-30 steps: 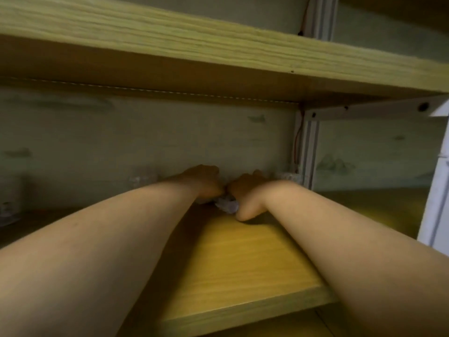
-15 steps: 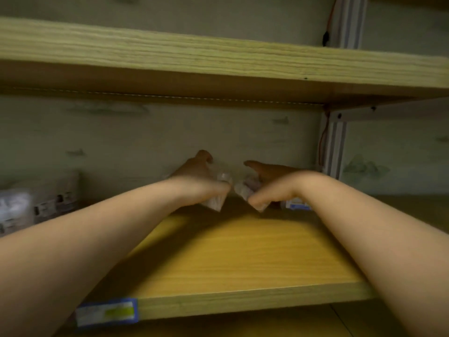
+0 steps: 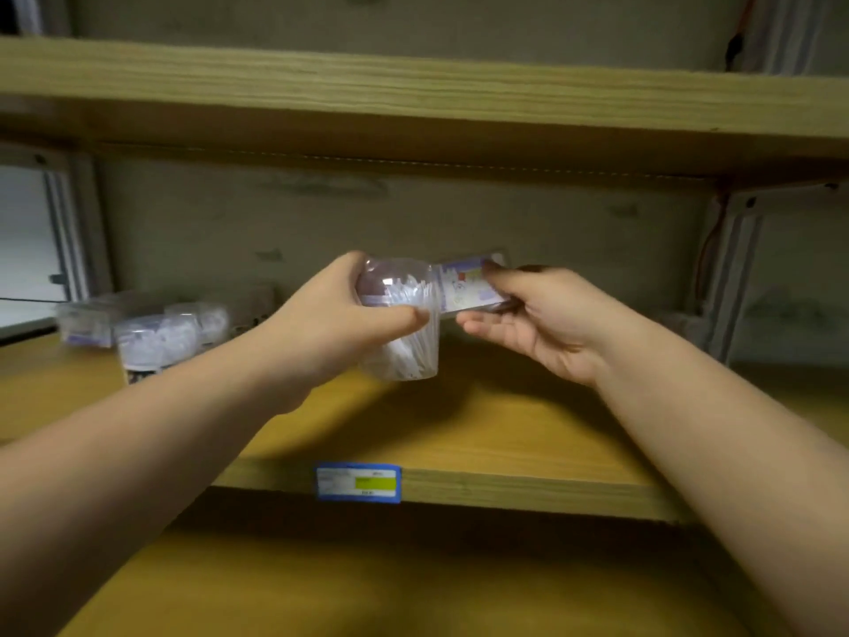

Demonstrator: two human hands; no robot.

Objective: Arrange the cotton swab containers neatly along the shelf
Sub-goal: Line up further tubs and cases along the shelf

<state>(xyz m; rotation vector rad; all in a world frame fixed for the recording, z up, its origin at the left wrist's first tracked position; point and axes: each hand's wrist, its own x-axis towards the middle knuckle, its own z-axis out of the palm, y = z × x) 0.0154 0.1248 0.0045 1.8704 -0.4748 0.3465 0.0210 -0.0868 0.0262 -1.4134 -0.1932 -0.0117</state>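
My left hand point(image 3: 331, 319) grips a clear round cotton swab container point(image 3: 404, 328) with a purple lid, held just above the wooden shelf point(image 3: 459, 429). My right hand point(image 3: 546, 319) holds a second container point(image 3: 468, 285) with a purple and white label, pinched between thumb and fingers and tilted on its side, touching the first one. Several more cotton swab containers point(image 3: 151, 342) stand at the left of the shelf.
A blue price label point(image 3: 358, 482) is stuck on the shelf's front edge. Another wooden shelf point(image 3: 413, 94) runs overhead, and one lies below. A metal upright point(image 3: 735, 268) stands at the back right. The wall closes the back.
Both hands have pulled back from the wall toward the front and lifted, each bringing a container out. The view has dropped and shifted left, revealing the containers at the left.
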